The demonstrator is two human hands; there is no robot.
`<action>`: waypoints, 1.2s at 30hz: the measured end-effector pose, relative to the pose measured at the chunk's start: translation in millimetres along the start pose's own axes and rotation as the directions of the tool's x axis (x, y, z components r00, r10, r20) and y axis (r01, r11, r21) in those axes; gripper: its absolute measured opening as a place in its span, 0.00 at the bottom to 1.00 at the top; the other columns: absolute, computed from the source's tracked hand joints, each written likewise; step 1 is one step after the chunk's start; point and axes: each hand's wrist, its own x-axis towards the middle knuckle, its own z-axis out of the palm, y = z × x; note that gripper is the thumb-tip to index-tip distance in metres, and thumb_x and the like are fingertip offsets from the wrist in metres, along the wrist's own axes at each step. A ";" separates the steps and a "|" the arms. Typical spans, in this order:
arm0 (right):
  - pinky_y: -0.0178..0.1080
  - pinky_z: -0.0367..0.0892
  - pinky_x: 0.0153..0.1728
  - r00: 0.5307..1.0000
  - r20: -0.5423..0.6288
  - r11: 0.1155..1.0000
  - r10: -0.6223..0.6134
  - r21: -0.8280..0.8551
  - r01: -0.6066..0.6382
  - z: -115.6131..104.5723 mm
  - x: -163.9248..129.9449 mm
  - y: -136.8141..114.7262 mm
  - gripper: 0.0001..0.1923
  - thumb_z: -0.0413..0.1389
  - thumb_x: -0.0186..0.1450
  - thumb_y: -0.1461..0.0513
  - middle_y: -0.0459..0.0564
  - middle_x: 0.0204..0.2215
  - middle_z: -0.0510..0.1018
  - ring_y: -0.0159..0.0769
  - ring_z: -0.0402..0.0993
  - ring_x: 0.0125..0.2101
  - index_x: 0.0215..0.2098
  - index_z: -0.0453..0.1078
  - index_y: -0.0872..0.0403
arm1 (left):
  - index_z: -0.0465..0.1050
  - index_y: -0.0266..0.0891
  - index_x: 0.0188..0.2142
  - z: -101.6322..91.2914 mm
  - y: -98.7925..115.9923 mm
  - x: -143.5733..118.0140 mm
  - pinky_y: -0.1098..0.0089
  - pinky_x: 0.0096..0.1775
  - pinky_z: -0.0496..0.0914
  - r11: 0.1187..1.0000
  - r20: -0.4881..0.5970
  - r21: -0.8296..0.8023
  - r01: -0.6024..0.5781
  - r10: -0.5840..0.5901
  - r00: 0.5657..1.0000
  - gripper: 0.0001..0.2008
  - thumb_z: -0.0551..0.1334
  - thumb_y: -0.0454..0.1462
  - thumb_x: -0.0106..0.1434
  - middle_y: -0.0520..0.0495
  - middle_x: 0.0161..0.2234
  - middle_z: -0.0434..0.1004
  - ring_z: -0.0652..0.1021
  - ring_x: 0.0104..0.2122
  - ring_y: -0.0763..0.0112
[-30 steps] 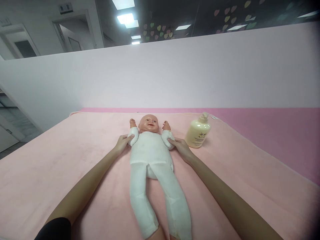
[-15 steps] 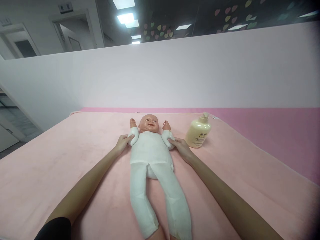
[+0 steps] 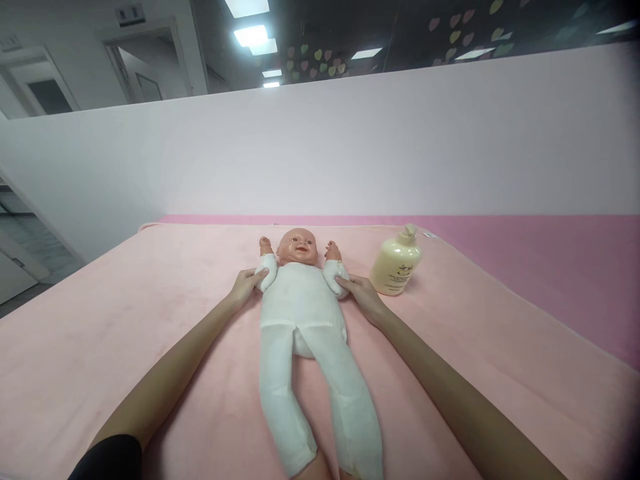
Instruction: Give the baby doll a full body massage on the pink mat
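Doll [image 3: 303,313] is lying face up mid-blanket [image 3: 125,320], head far, legs near. Left hand [image 3: 243,286] is touching the doll's left-side sleeve, fingers loosely together and curled. Right hand [image 3: 361,293] is resting fingertips on the right-side sleeve, fingers together. Bottle [image 3: 397,265] is standing just right of the right hand.

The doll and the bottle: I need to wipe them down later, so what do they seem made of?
The doll has a glossy head, probably vinyl or plastic, and a soft matte white cloth body that creases. The bottle looks like smooth cream plastic with a pump. Both hands, left hand and right hand, touch its sleeves.
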 end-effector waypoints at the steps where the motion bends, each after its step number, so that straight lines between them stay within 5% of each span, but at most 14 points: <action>1: 0.36 0.62 0.37 1.000 0.001 1.000 0.001 0.000 -0.001 0.0 -0.3 -0.5 0.24 0.67 0.47 0.46 0.50 0.29 0.78 0.34 0.69 0.31 0.28 0.76 0.57 | 0.74 0.32 0.28 0.0 0.2 0.0 0.71 0.30 0.62 1.000 -0.001 0.001 0.000 0.000 1.000 0.21 0.69 0.50 0.52 0.47 0.25 0.73 0.71 0.25 0.72; 16: 0.34 0.59 0.29 0.990 -0.139 0.996 0.031 -0.083 -0.043 9.5 4.8 -1.9 0.20 0.64 0.48 0.49 0.48 0.23 0.75 0.32 0.66 0.26 0.25 0.73 0.58 | 0.75 0.31 0.26 4.9 1.6 2.4 0.71 0.28 0.60 1.000 -0.082 0.003 0.029 -0.029 0.996 0.22 0.70 0.51 0.49 0.47 0.23 0.73 0.70 0.24 0.73; 22: 0.37 0.64 0.36 1.000 0.004 0.999 -0.009 -0.053 0.009 -1.2 2.1 1.6 0.23 0.66 0.48 0.47 0.51 0.30 0.79 0.35 0.71 0.31 0.29 0.76 0.58 | 0.76 0.33 0.28 0.6 -0.2 1.6 0.71 0.30 0.62 1.000 -0.020 0.002 -0.029 0.029 0.999 0.19 0.70 0.49 0.50 0.48 0.25 0.75 0.71 0.25 0.73; 28: 0.43 0.67 0.44 0.999 0.049 0.997 -0.017 -0.071 0.021 -7.7 -0.8 1.2 0.19 0.67 0.47 0.53 0.51 0.35 0.81 0.40 0.74 0.37 0.34 0.79 0.55 | 0.79 0.34 0.33 -1.7 4.6 -3.8 0.69 0.36 0.66 0.998 0.058 0.036 -0.051 0.049 0.997 0.15 0.72 0.42 0.48 0.46 0.31 0.79 0.75 0.30 0.69; 36: 0.40 0.69 0.45 0.999 0.016 0.998 -0.035 -0.054 0.036 -11.9 2.8 7.0 0.09 0.61 0.43 0.62 0.51 0.38 0.80 0.40 0.75 0.40 0.25 0.79 0.52 | 0.81 0.37 0.29 -10.5 5.0 -3.5 0.61 0.49 0.67 1.000 0.105 0.008 -0.005 0.004 0.994 0.15 0.65 0.27 0.39 0.42 0.44 0.80 0.75 0.46 0.58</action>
